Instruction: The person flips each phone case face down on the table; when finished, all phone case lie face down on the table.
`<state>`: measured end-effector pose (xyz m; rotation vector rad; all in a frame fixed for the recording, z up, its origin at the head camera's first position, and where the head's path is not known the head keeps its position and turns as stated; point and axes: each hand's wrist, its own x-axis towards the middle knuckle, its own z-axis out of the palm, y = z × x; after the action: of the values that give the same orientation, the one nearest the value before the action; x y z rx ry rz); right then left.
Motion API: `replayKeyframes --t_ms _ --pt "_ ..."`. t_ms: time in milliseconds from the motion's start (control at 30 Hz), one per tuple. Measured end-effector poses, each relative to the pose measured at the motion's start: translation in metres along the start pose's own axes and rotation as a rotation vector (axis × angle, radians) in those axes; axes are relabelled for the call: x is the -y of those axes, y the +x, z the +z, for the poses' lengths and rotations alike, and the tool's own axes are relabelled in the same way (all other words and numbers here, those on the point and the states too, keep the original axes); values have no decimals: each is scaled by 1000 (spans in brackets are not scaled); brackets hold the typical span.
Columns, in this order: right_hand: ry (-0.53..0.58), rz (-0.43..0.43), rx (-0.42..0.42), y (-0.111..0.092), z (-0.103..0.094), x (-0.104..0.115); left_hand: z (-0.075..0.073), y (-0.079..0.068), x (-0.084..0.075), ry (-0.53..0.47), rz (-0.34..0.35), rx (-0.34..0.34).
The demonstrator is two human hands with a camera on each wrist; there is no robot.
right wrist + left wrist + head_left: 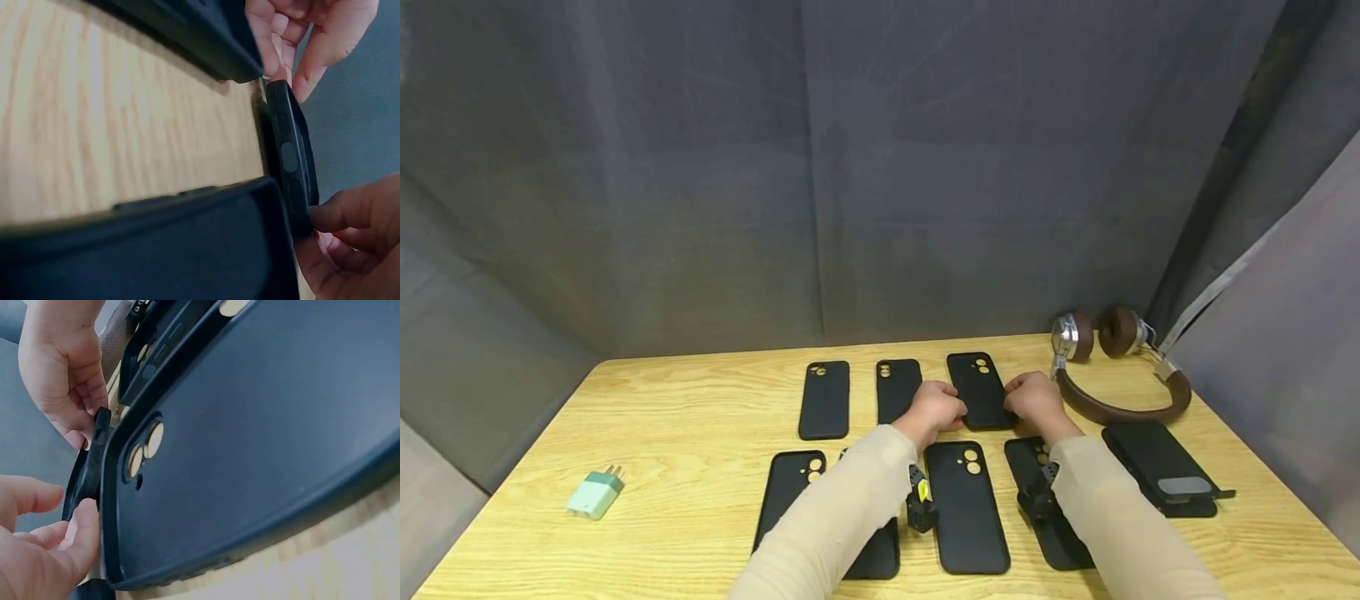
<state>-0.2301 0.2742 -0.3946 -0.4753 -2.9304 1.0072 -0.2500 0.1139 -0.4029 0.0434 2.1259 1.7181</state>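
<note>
A black phone case [977,390] with two round camera holes lies at the back of the wooden table, its near end between both hands. My left hand [936,408] pinches its near left corner between thumb and fingers. At the near right corner, my right hand [1036,400] pinches the edge. The right wrist view shows the held case [290,156] edge-on, raised side toward the camera, with a hand at each end. Another case [966,508] lies just in front, between the forearms.
More black cases lie left in the back row [825,400] and along the front, some partly under the sleeves. Brown headphones [1120,414] sit at the back right, near stacked black cases [1161,462]. A pale green plug adapter [595,493] lies far left. Grey curtains enclose the table.
</note>
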Motion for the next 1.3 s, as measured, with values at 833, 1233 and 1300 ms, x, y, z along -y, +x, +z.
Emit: replayKeyframes --t_ms 833,1233,1300 --pt "502 64 225 -6 8 10 -15 0 -24 -99 165 -95" --pt "429 42 199 -6 28 18 -18 6 -24 -201 149 -70" --pt "422 40 202 -6 29 19 -19 7 -24 -213 148 -64"
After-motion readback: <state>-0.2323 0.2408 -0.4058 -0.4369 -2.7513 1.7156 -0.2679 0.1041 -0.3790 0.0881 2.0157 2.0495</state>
